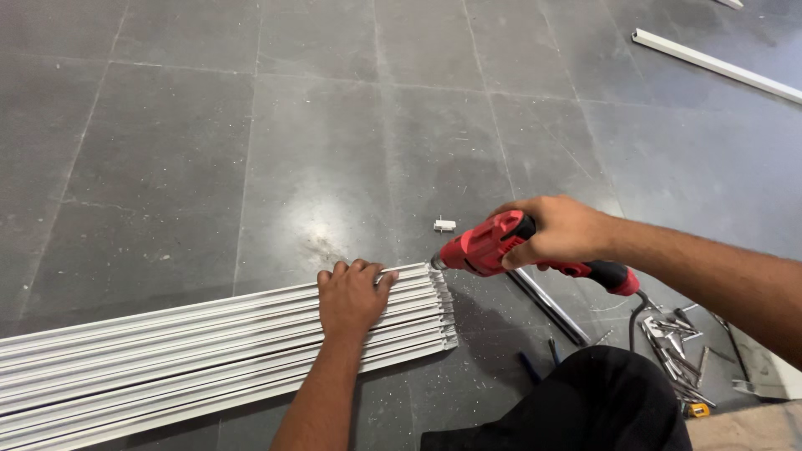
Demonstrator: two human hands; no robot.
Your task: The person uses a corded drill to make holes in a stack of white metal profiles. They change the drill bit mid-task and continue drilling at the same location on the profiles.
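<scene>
From the head view, your left hand [351,296] lies flat, fingers spread narrowly, pressing on a bundle of white strips [209,351] laid side by side on the grey tiled floor [209,150]. Your right hand [564,230] is closed around a red power drill [501,246], its tip touching the strips' end just beside your left fingers. Loose metal pieces [677,355] lie below your right forearm.
</scene>
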